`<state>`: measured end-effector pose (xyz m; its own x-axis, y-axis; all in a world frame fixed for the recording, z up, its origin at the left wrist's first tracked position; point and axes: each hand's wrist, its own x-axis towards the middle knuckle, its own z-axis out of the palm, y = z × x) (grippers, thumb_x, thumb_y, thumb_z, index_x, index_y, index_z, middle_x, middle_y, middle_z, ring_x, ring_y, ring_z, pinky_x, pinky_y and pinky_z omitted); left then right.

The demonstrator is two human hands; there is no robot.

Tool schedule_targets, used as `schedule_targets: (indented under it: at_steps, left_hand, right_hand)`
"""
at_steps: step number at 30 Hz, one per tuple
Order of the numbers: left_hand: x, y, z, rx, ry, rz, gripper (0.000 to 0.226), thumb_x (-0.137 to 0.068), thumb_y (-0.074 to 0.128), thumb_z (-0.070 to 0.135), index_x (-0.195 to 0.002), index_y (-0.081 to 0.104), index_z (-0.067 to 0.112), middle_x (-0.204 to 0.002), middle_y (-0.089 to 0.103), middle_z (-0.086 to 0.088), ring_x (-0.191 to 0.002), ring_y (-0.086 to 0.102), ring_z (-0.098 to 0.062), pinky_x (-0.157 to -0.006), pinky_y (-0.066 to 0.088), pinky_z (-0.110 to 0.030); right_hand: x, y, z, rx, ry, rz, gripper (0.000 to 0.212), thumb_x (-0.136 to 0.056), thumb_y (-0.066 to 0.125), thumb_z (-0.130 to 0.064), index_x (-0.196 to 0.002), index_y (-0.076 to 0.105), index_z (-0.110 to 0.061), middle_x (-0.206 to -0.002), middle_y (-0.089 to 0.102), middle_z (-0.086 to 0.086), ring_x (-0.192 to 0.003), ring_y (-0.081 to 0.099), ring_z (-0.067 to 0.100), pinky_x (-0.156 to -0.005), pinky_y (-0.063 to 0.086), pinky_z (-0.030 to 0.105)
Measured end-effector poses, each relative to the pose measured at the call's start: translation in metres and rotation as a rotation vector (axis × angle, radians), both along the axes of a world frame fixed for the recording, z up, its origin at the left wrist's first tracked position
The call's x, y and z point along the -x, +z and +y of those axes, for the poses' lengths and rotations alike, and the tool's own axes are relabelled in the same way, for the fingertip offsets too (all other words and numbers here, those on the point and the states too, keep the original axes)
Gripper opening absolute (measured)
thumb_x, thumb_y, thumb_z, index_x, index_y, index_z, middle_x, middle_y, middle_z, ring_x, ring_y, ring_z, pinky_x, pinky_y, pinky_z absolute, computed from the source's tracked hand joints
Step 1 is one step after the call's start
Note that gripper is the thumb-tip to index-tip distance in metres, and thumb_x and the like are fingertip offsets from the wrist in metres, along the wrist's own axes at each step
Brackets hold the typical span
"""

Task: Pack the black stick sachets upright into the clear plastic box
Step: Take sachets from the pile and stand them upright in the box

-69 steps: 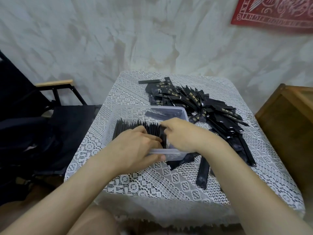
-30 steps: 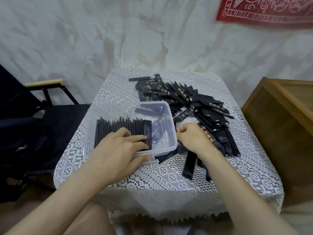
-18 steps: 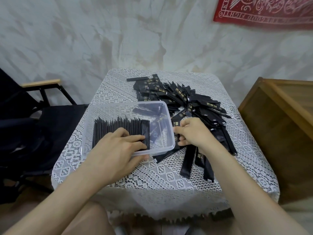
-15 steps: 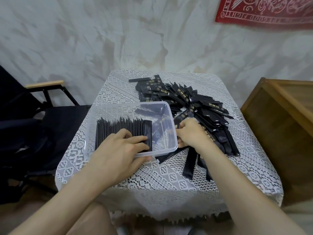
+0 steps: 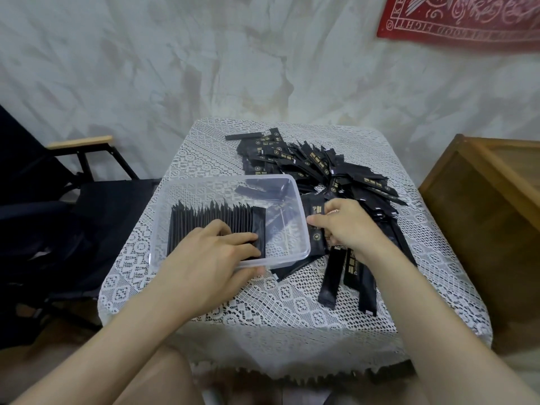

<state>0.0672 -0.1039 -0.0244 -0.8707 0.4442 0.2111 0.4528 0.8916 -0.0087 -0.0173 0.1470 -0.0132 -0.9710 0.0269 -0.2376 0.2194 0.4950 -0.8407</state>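
Both bare forearms (image 5: 102, 355) are cut off by the bottom edge of the frame. They reach over a small table (image 5: 263, 302) covered with a white lace cloth. A few long black stick sachets (image 5: 331, 276) lie flat near its front edge, partly under the right wrist.

The left hand (image 5: 210, 258) covers the near part of the row of black sachets (image 5: 216, 219), which stands upright in the left half of the clear rectangular plastic box (image 5: 222, 179). Its fingers lie almost straight on the tops of the row and press on them, not clenched. The thumb rests along the outside of the front wall.

The right hand (image 5: 347, 226) is outside the box, just beside its right wall. It pinches a black sachet with gold print (image 5: 317, 241) between thumb and fingers, and the sachet points up. The palm hides whether more sachets are held behind it.

In the far right corner of the box some dark shapes are hard to make out. Behind the box, a big heap of loose black sachets (image 5: 306, 162) spreads over the cloth. A black folding chair (image 5: 58, 206) at the left, a wooden crate (image 5: 482, 206) at the right and a red printed cloth (image 5: 467, 19) on the pale wall (image 5: 204, 68) are all cut off.
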Motion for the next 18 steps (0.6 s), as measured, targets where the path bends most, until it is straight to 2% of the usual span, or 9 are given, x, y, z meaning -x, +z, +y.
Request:
schedule_targets:
  at_steps: [2,4,7,9,11,12,14,16,18]
  left_hand:
    - [0.001,0.000,0.000,-0.001,-0.003,0.004,0.046,-0.094,0.040,0.066,-0.115,0.072,0.040,-0.129,0.065,0.021,-0.097,0.053,-0.015,-0.073,0.056,-0.038]
    - [0.000,0.000,-0.001,-0.006,-0.008,0.016,0.046,-0.093,0.040,0.065,-0.113,0.073,0.040,-0.127,0.066,0.020,-0.096,0.054,-0.016,-0.071,0.056,-0.037]
    - [0.000,0.000,-0.001,0.001,-0.013,0.016,0.047,-0.093,0.040,0.066,-0.115,0.072,0.039,-0.128,0.065,0.020,-0.097,0.054,-0.016,-0.072,0.056,-0.038]
    - [0.000,0.000,0.000,-0.001,-0.013,0.015,0.047,-0.094,0.039,0.066,-0.115,0.072,0.039,-0.128,0.065,0.020,-0.097,0.054,-0.017,-0.072,0.056,-0.038]
    - [-0.001,0.001,0.000,-0.005,-0.011,0.009,0.046,-0.094,0.040,0.063,-0.115,0.072,0.039,-0.129,0.065,0.020,-0.096,0.054,-0.017,-0.072,0.056,-0.039]
    - [-0.001,0.001,0.000,-0.006,-0.009,0.007,0.046,-0.094,0.039,0.062,-0.115,0.072,0.038,-0.129,0.065,0.020,-0.096,0.054,-0.018,-0.072,0.056,-0.040]
    - [-0.001,0.002,0.001,-0.008,-0.010,0.002,0.051,-0.094,0.033,0.061,-0.113,0.073,0.036,-0.129,0.065,0.019,-0.094,0.053,-0.018,-0.071,0.055,-0.040]
    - [-0.001,0.001,0.001,0.000,-0.009,-0.007,0.057,-0.093,0.027,0.063,-0.114,0.073,0.036,-0.131,0.064,0.019,-0.095,0.051,-0.019,-0.073,0.054,-0.040]
    - [-0.001,0.000,0.001,0.008,-0.010,-0.012,0.058,-0.094,0.027,0.066,-0.114,0.072,0.036,-0.131,0.062,0.021,-0.096,0.050,-0.018,-0.076,0.052,-0.040]
  right_hand:
    - [-0.006,0.014,0.006,0.075,0.014,0.006,0.013,-0.092,0.074,-0.016,-0.087,0.063,-0.012,-0.083,0.068,0.014,-0.056,0.054,0.018,-0.061,0.049,0.034]
    - [-0.012,0.031,0.008,0.109,0.045,0.065,0.007,-0.096,0.069,-0.016,-0.090,0.068,-0.014,-0.101,0.073,0.017,-0.064,0.062,0.020,-0.071,0.056,0.037]
    - [-0.023,0.061,0.000,0.144,0.073,0.176,0.011,-0.101,0.062,-0.021,-0.102,0.070,-0.013,-0.089,0.069,0.008,-0.061,0.065,0.013,-0.087,0.061,0.050]
    - [-0.033,0.079,-0.017,0.124,0.150,0.203,0.016,-0.104,0.056,-0.022,-0.102,0.067,-0.011,-0.082,0.066,0.002,-0.060,0.066,0.011,-0.089,0.059,0.053]
    - [-0.044,0.087,-0.041,-0.059,0.260,0.211,0.018,-0.104,0.049,-0.022,-0.099,0.063,-0.011,-0.082,0.068,0.001,-0.067,0.070,0.015,-0.086,0.059,0.052]
    - [-0.049,0.085,-0.054,-0.232,0.309,0.224,0.019,-0.102,0.046,-0.023,-0.098,0.059,-0.010,-0.086,0.070,0.004,-0.073,0.070,0.020,-0.081,0.058,0.048]
    - [-0.055,0.074,-0.075,-0.564,0.352,0.255,0.015,-0.101,0.046,-0.021,-0.096,0.048,-0.007,-0.100,0.067,0.014,-0.085,0.061,0.031,-0.073,0.046,0.037]
    - [-0.057,0.062,-0.087,-0.717,0.339,0.241,0.006,-0.100,0.049,-0.015,-0.100,0.049,-0.009,-0.112,0.064,0.021,-0.098,0.057,0.039,-0.072,0.038,0.036]
    - [-0.055,0.056,-0.095,-0.806,0.320,0.212,0.016,-0.098,0.051,-0.009,-0.113,0.056,-0.005,-0.118,0.063,0.020,-0.110,0.058,0.041,-0.073,0.038,0.036]
